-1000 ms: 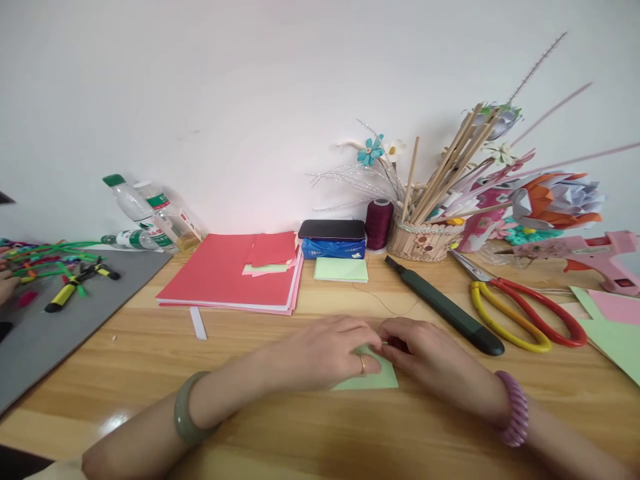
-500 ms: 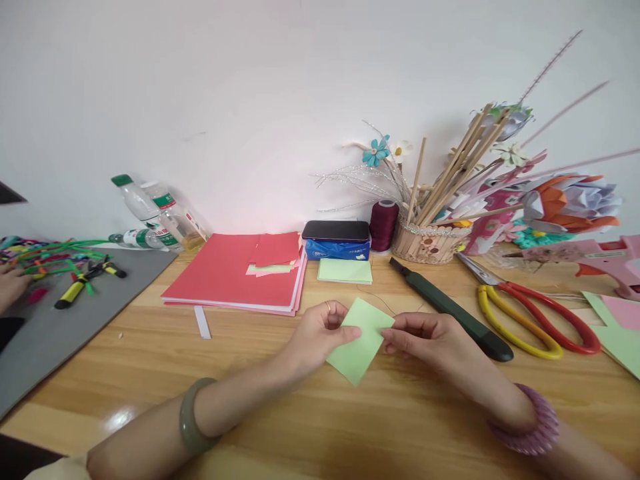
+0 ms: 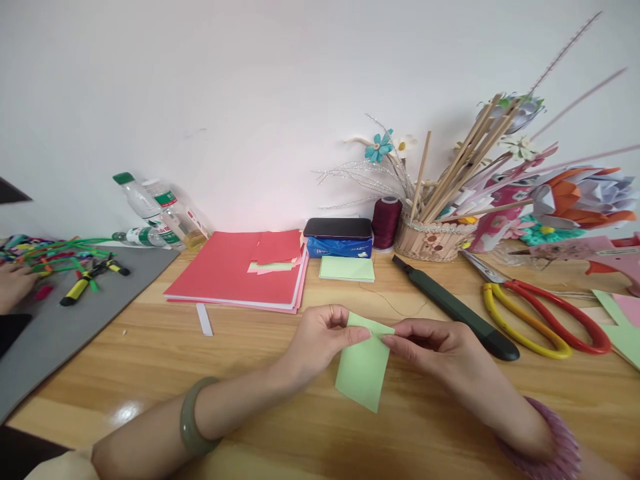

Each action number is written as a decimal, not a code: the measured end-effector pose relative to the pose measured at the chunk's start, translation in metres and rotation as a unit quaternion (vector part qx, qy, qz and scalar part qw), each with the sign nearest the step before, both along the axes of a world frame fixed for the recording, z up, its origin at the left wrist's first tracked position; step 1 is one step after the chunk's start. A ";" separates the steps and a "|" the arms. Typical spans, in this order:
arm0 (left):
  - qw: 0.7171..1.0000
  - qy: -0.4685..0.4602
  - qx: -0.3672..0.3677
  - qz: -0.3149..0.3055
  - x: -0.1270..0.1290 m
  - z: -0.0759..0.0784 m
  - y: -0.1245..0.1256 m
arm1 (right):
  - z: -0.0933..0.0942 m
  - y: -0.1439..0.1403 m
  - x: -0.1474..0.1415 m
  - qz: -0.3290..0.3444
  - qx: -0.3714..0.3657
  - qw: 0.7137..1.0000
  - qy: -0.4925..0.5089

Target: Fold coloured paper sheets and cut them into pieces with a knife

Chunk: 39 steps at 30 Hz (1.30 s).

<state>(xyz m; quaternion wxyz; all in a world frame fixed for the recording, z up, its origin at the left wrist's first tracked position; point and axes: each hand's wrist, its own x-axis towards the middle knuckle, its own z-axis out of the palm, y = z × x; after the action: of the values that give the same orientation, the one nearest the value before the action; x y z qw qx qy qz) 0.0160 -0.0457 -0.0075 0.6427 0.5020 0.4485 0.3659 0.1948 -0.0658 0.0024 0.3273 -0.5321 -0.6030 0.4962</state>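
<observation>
Bare wooden tabletop [image 3: 260,353] lies open in a broad band from the grey mat [image 3: 65,320] on the left across to the hands, and again along the near edge beneath both forearms. Behind that band the red paper stack [image 3: 235,273] blocks the way to the wall, with a white paper strip [image 3: 204,319] just in front of it. To the right, the dark utility knife [image 3: 455,308] lies diagonally, close beside the right hand [image 3: 435,347], and the red-and-yellow scissors [image 3: 540,313] lie just beyond it. The stick-filled basket [image 3: 433,240], thread spool [image 3: 387,222] and tissue pack [image 3: 339,247] crowd the back edge. Another person's hand [image 3: 13,287] rests on the mat.
</observation>
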 end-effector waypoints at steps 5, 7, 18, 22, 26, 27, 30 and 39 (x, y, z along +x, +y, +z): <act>1.000 -0.001 -0.001 0.002 0.000 0.000 0.000 | -0.004 0.000 0.001 -0.005 0.008 1.000 -0.006; 1.000 -0.002 -0.002 -0.001 0.000 -0.001 0.000 | -0.005 0.000 0.001 -0.008 0.008 1.000 -0.009; 1.000 -0.017 0.001 0.002 -0.002 -0.002 0.000 | 0.000 -0.001 0.001 0.003 0.002 1.000 -0.002; 1.000 -0.019 0.018 0.009 -0.003 0.001 0.000 | 0.003 0.001 0.000 0.011 -0.014 1.000 -0.001; 0.996 0.053 0.063 -0.020 -0.005 -0.002 0.005 | 0.003 0.003 0.000 0.024 -0.013 0.999 -0.023; 0.992 0.085 0.083 -0.029 -0.006 -0.003 0.006 | 0.002 0.004 0.000 0.024 -0.012 0.999 -0.031; 0.949 0.225 0.222 -0.016 -0.009 -0.007 0.007 | -0.003 0.005 0.001 0.022 -0.001 0.998 -0.067; 0.551 0.425 0.711 -0.104 0.003 -0.019 -0.053 | -0.020 0.003 0.002 0.020 0.059 0.977 -0.203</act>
<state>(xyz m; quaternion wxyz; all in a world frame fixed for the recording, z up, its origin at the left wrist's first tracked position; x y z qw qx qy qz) 0.0192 -0.0985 -0.0264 -0.1556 0.9353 0.2079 0.2405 0.1966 -0.0627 -0.0172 0.2186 -0.5891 -0.6960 0.3476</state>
